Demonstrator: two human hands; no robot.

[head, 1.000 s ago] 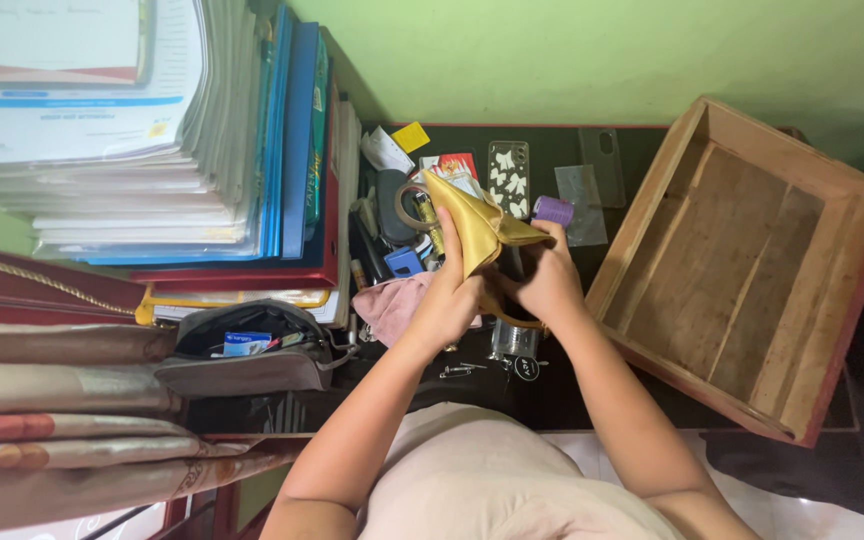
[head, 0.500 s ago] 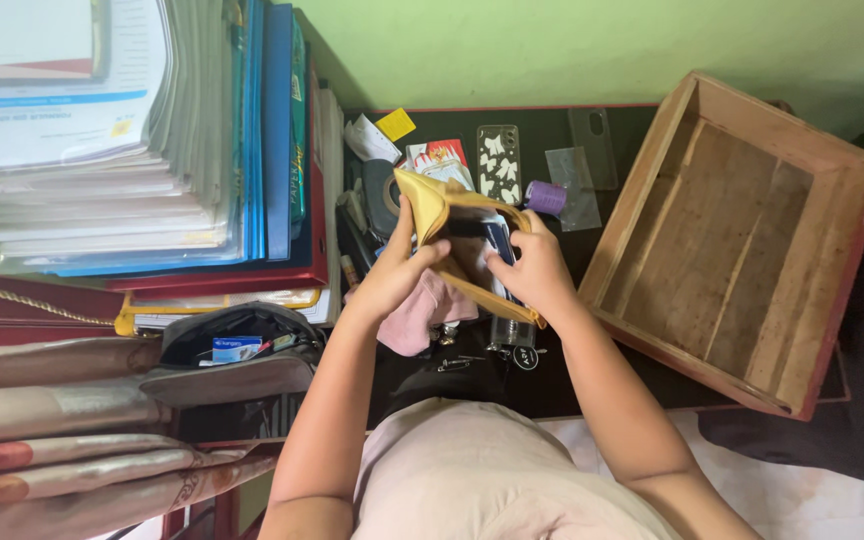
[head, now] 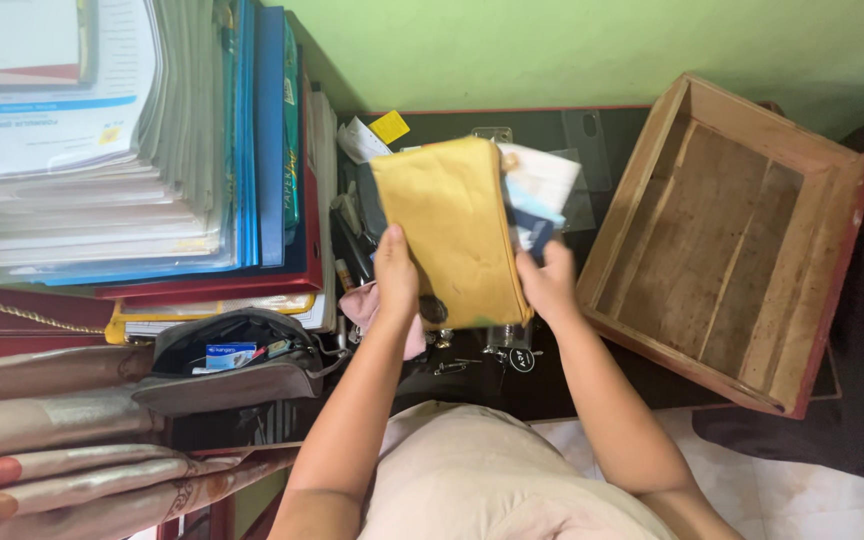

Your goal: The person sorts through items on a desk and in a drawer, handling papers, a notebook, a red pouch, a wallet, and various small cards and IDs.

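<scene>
Hands (head: 472, 280) hold yellow pouch (head: 452, 225) lengthwise, pointing away.

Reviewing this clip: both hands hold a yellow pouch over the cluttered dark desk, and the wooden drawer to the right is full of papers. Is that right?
Not quite. The head view shows the wooden drawer empty, its bare bottom boards visible. The rest holds: the left hand and right hand hold the yellow pouch over the cluttered dark desk.
</scene>
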